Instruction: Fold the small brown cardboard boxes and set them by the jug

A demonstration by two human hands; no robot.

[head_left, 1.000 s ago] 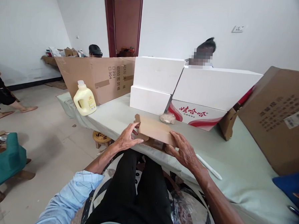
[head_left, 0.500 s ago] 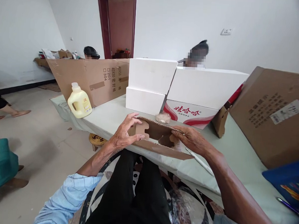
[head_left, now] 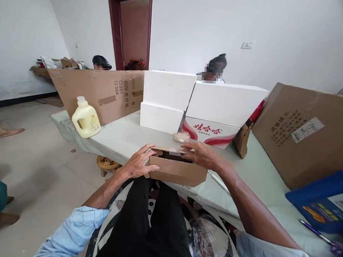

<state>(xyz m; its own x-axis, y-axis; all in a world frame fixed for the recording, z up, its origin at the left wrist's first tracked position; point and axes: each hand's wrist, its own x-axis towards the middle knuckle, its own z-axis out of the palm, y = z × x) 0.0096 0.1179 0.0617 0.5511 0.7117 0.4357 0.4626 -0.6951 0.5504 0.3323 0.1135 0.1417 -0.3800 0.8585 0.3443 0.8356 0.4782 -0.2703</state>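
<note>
A small brown cardboard box (head_left: 176, 172) stands at the table's near edge, just above my lap. Its long front side faces me, and its narrow opening points up and away. My left hand (head_left: 137, 164) grips the left end, thumb on the front side and fingers over the back edge. At the right end my right hand (head_left: 201, 156) holds the rim, its fingertips partly hidden in the opening. Behind the box lies a roll of clear tape (head_left: 181, 136). A thin white tool (head_left: 220, 183), perhaps a knife, rests under my right forearm.
White boxes (head_left: 166, 91) and a red-and-white carton (head_left: 208, 132) stand along the back. Large brown cartons flank them. A yellow detergent bottle (head_left: 86, 118) is at left; a blue jug (head_left: 323, 203) and a pen (head_left: 318, 233) lie at right. People sit beyond the boxes.
The small box has turned so its front side shows more and its opening less. My right hand has shifted left with it. The whole view has swung slightly.
</note>
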